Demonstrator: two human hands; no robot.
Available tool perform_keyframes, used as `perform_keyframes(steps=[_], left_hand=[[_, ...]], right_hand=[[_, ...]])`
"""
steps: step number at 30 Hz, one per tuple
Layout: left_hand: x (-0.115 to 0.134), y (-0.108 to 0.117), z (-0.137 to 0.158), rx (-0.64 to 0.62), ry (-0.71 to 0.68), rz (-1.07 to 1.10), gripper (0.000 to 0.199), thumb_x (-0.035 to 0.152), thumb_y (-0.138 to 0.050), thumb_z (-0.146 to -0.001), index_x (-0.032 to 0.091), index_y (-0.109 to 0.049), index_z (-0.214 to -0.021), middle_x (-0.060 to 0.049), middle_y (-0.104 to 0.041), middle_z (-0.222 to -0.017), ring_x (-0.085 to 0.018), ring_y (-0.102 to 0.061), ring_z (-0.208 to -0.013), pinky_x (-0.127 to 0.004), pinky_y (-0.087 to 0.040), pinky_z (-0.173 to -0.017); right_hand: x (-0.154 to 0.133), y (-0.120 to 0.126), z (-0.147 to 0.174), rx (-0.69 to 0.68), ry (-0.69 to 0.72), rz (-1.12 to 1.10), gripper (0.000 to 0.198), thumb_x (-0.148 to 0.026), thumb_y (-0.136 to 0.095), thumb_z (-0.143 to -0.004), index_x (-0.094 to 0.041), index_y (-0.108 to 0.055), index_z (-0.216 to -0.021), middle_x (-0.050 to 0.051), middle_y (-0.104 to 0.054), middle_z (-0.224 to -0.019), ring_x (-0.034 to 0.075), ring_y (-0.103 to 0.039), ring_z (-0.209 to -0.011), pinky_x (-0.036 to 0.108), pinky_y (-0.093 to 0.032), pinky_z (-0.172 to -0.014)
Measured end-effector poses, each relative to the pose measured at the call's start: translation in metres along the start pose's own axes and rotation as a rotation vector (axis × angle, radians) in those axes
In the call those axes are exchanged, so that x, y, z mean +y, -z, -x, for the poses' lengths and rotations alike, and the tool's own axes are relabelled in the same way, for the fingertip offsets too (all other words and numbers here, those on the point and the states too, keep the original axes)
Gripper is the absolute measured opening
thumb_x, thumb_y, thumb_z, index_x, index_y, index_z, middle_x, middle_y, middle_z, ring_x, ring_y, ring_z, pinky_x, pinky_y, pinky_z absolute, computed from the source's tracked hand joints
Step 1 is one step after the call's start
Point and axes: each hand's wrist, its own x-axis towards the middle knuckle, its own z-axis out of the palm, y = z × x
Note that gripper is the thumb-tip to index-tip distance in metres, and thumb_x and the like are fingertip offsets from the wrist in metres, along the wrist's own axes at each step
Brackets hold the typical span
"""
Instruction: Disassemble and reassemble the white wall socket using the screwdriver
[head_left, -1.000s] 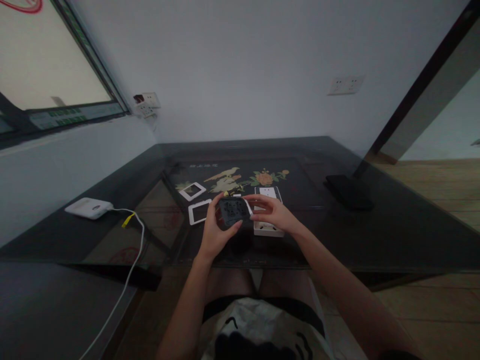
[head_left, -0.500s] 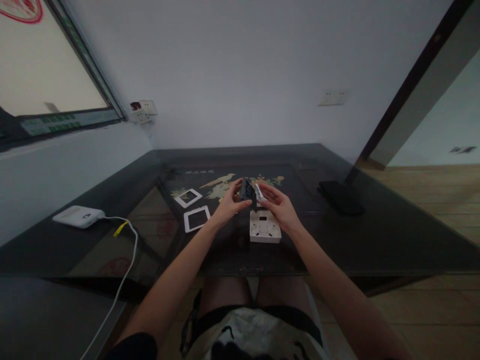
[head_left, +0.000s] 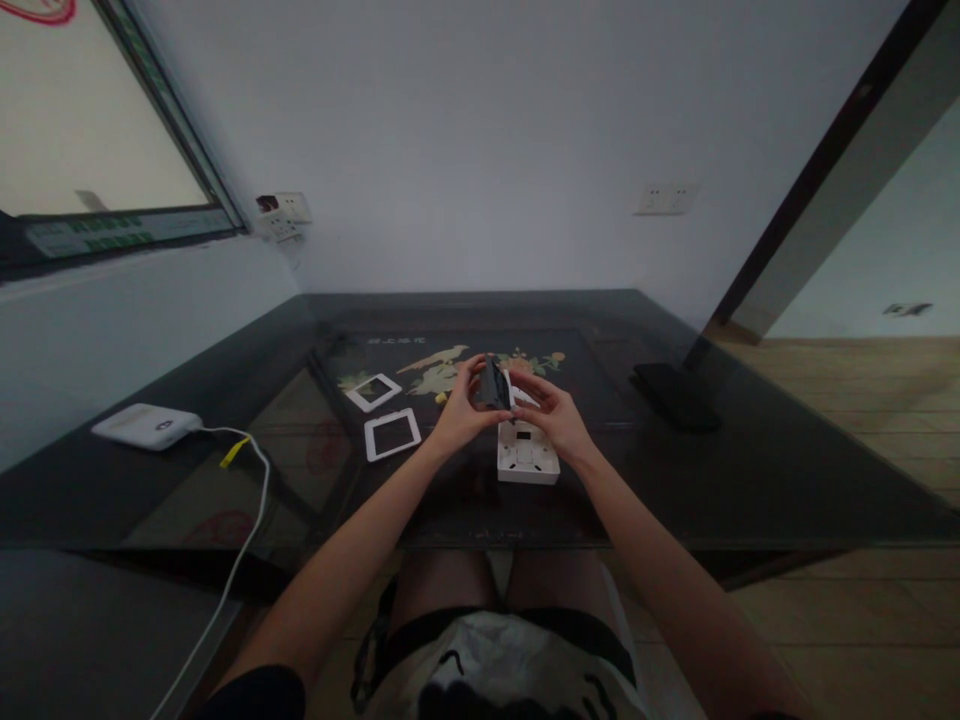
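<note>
One dark module [head_left: 494, 386] is gripped upright, in the head view, between the thumb and fingers of the left hand [head_left: 454, 418], above the black table [head_left: 645, 490]. Against its right side, a thin white piece [head_left: 508, 384] is pinched by the fingertips of the right hand [head_left: 562, 420]; whether the two parts are joined cannot be made out. An open white box [head_left: 529, 474] is seen just below, and two white frames [head_left: 369, 442] are laid to the left.

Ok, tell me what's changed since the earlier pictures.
The left hand has turned the black part from facing the camera to edge-on. The right hand still holds a white piece beside it. The white box and two white frames lie where they were.
</note>
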Motion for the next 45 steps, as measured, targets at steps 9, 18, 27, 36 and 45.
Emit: perform_keyframes(steps=[9,18,27,36,45], left_hand=[[0.004,-0.002,0.005,0.029,0.001,0.019,0.093,0.035,-0.087,-0.051,0.029,-0.035,-0.128,-0.01,-0.039,-0.133,-0.032,-0.042,-0.125,-0.039,-0.053,-0.087],[0.002,-0.002,0.005,0.07,-0.018,0.073,0.092,0.044,-0.087,-0.051,0.028,-0.035,-0.125,-0.01,-0.043,-0.129,-0.029,-0.047,-0.121,-0.039,-0.05,-0.091],[-0.003,-0.004,0.006,0.1,-0.004,0.161,0.086,0.044,-0.086,-0.053,0.027,-0.041,-0.124,-0.009,-0.051,-0.126,-0.028,-0.051,-0.12,-0.042,-0.042,-0.101],[-0.004,-0.008,0.007,0.216,0.208,0.49,0.075,0.042,-0.087,-0.052,0.026,-0.048,-0.115,-0.003,-0.059,-0.111,-0.018,-0.061,-0.094,-0.031,-0.05,-0.081],[0.002,-0.011,0.009,0.186,0.274,0.615,0.062,0.038,-0.088,-0.053,0.023,-0.055,-0.104,0.002,-0.063,-0.092,-0.013,-0.063,-0.081,-0.029,-0.053,-0.076]], right_hand=[[0.004,0.0,0.0,0.007,0.029,-0.04,0.051,-0.024,-0.084,-0.059,-0.029,-0.07,-0.109,0.003,-0.064,-0.126,0.026,-0.054,-0.123,0.047,-0.04,-0.107],[-0.007,-0.005,0.004,0.01,0.038,-0.002,0.045,-0.027,-0.083,-0.061,-0.03,-0.072,-0.105,0.003,-0.062,-0.129,0.028,-0.052,-0.125,0.047,-0.044,-0.103],[-0.006,-0.005,0.005,0.005,0.193,0.221,0.033,-0.032,-0.075,-0.073,-0.034,-0.071,-0.105,0.003,-0.063,-0.128,0.026,-0.053,-0.125,0.048,-0.042,-0.105],[-0.002,-0.004,0.009,-0.078,0.538,0.789,0.06,-0.03,-0.069,-0.081,-0.032,-0.047,-0.137,0.002,-0.052,-0.14,0.024,-0.044,-0.133,0.047,-0.036,-0.111],[0.0,-0.001,0.011,-0.049,0.599,1.032,0.047,-0.016,-0.044,-0.094,-0.029,-0.046,-0.139,0.003,-0.055,-0.137,0.018,-0.049,-0.129,0.04,-0.042,-0.108]])
